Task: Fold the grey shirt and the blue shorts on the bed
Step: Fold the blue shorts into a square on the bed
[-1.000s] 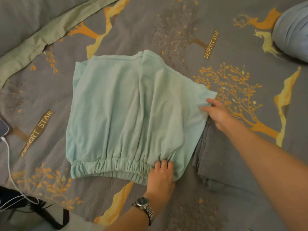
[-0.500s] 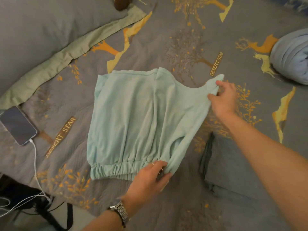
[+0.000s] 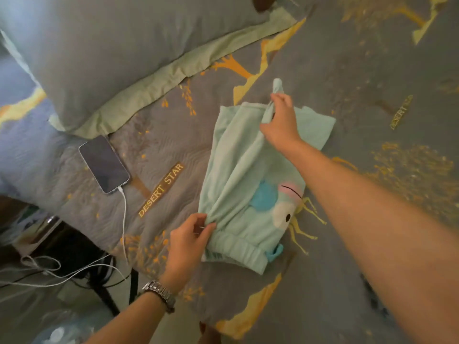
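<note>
Folding pale-blue cotton shorts [image 3: 248,175] | right hand [image 3: 280,122] pinches far hem, left hand [image 3: 188,242] pinches near waistband | long axis between both grips

left grip [image 3: 191,234] pinching, right grip [image 3: 279,120] clenched

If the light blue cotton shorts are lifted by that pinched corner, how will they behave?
Likely floppy: the light blue cotton shorts already drape in soft creases between the right hand and left hand. Probably light, since fingertip pinches raise the fabric. The fold would likely fall open.
</note>
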Motion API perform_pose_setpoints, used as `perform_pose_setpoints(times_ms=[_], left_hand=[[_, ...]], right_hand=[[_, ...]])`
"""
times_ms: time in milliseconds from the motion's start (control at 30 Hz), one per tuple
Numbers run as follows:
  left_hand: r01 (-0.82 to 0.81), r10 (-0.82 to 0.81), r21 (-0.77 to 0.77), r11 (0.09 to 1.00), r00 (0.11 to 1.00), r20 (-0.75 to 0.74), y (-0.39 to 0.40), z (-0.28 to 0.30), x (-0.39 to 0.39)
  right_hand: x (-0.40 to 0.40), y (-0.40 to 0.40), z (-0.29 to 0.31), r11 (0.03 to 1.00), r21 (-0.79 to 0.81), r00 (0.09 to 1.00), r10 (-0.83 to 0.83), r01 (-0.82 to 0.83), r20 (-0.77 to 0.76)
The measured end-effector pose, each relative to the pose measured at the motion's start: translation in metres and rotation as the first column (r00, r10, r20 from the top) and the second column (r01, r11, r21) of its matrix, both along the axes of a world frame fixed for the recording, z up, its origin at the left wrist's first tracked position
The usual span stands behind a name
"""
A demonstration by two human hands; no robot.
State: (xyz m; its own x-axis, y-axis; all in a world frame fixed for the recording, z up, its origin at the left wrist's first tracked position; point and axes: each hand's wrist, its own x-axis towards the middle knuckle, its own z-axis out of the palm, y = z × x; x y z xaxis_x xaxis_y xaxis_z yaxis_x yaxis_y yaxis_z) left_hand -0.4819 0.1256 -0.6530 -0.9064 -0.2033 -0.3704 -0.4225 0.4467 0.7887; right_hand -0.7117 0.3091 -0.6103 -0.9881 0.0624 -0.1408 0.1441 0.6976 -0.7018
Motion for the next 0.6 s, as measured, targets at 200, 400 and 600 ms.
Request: perform_pose_setpoints(times_ms=[200, 400, 600], left_hand=[[-0.115, 0.111, 0.022, 0.993, 0.985, 0.131, -0.01, -0.025, -0.003], [-0.181, 0.14, 0.124, 0.976, 0.949, 0.284, -0.019, -0.043, -0.003], [-0.192, 0.141, 0.117, 0.974, 0.927, 0.347, -0.02, -0.045, -0.008]], right_hand=[[-0.006, -0.06, -0.039, 0.985, 0.054, 0.982, 0.157, -0.164, 0.106], [-0.004, -0.074, -0.06, 0.978, 0.098, 0.966, 0.16, -0.183, 0.204], [-0.005, -0.074, -0.063, 0.96, 0.109, 0.921, 0.21, -0.258, 0.327]])
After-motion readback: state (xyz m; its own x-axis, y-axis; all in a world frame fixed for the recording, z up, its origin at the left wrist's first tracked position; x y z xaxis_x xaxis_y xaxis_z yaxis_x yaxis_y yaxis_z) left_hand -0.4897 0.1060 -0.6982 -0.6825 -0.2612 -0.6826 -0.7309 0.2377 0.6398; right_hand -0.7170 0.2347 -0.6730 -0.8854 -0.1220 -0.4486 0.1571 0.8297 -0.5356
